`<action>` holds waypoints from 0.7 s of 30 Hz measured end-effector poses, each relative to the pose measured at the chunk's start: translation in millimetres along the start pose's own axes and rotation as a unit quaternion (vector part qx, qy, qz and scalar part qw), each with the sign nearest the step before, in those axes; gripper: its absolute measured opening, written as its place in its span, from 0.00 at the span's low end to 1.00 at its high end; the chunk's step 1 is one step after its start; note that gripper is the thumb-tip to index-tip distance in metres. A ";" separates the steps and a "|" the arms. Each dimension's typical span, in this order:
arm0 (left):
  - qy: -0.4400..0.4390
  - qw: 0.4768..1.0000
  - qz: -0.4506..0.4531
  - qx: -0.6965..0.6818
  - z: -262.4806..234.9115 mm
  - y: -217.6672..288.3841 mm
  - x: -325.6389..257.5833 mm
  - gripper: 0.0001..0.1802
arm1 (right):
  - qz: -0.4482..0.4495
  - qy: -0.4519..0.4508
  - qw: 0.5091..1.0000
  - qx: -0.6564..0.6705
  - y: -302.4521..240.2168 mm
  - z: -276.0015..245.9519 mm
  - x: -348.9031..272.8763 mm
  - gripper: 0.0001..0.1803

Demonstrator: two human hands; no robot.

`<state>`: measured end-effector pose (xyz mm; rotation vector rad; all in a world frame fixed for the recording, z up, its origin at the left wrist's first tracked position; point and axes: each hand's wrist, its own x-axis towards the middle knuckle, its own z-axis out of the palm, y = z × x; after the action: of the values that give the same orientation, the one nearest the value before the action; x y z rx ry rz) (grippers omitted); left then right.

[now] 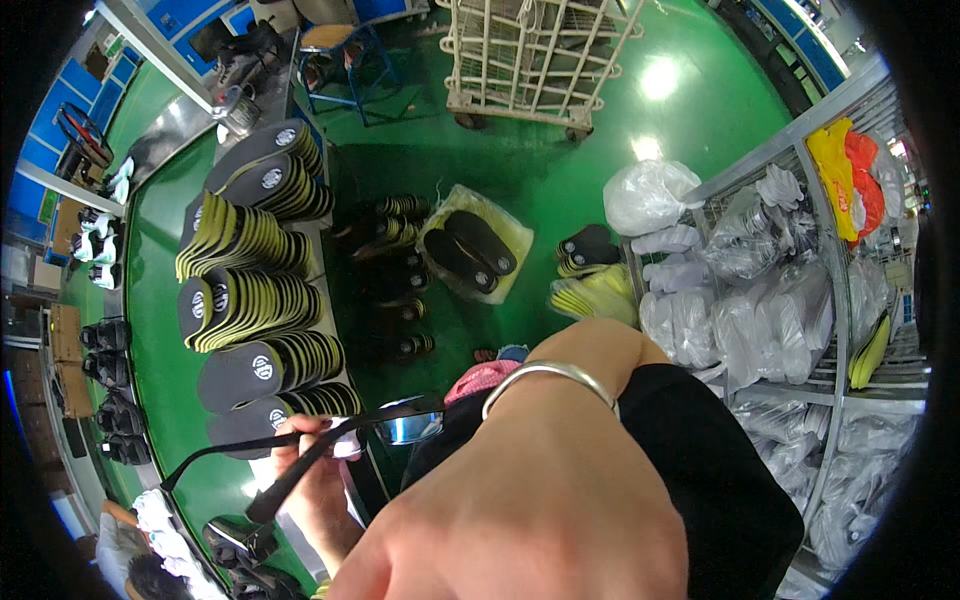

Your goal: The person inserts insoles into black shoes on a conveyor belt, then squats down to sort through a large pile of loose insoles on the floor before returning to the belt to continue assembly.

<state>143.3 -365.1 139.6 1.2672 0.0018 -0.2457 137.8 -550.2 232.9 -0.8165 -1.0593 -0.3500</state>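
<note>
A pair of dark-framed glasses (412, 428) is held up at the lower left, with reflective lenses and both temple arms unfolded toward the left. My left hand (322, 503) grips it by one lens, its fingers partly behind a temple arm. Very close to the camera, my right hand (530, 530) fills the lower middle, back of the hand showing. Its fingers are hidden or beyond the lower edge, so what they do cannot be seen. A silver bangle (553, 370) circles the right wrist.
Stacks of black and yellow-green insoles (262, 312) line a bench to the left. Bagged insoles (470, 250) lie on the green floor ahead. At right stands a metal rack (838, 330) of plastic-wrapped items. A wheeled cage cart (535, 60) and a stool (345, 70) stand farther off.
</note>
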 end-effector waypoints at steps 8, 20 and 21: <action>0.007 0.988 -0.143 0.063 21.3 -20.6 16.5 0.07 | 0.216 -0.098 0.959 -0.156 -41.3 -30.6 -35.2 0.12; -0.155 0.969 -0.192 0.009 42.8 -40.8 67.0 0.08 | 0.046 0.124 0.735 -0.665 -50.5 -44.6 -70.4 0.28; -0.166 0.969 -0.181 0.012 50.8 -34.6 68.7 0.09 | 0.099 0.162 0.697 -0.691 -54.9 -55.1 -84.2 0.33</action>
<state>197.0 -435.0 113.0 1.2316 -0.0563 -0.7735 99.1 -637.4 169.4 -2.0957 -0.1712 -1.1140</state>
